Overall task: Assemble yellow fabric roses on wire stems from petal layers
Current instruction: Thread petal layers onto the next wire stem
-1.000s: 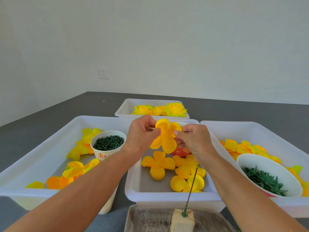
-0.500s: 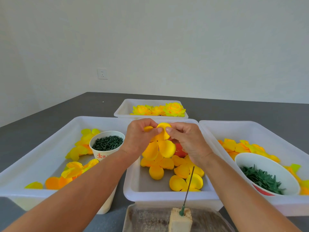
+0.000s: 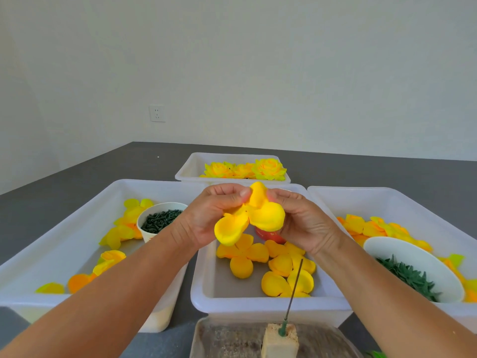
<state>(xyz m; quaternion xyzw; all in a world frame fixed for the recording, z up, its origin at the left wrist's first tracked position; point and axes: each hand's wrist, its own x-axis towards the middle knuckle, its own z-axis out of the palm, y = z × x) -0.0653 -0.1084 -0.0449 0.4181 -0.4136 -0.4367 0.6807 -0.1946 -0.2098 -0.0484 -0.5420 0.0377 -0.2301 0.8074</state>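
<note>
Both hands hold one yellow petal layer above the middle white bin. My left hand pinches its upper left part between thumb and fingers. My right hand pinches the upper right part. The layer's lobes hang down and spread. More loose yellow petal layers lie in the middle bin below. A thin wire stem stands upright in a foam block at the near edge.
The left bin holds yellow and orange petals and a paper cup of dark green pieces. At the right, a bin has petals and a white bowl of green leaves. The far bin holds finished roses. A red cup sits under my hands.
The hands dipped slightly with the petal layer, then reworked their pinch at its top. The lobes now hang open, spread lower and wider than before.
</note>
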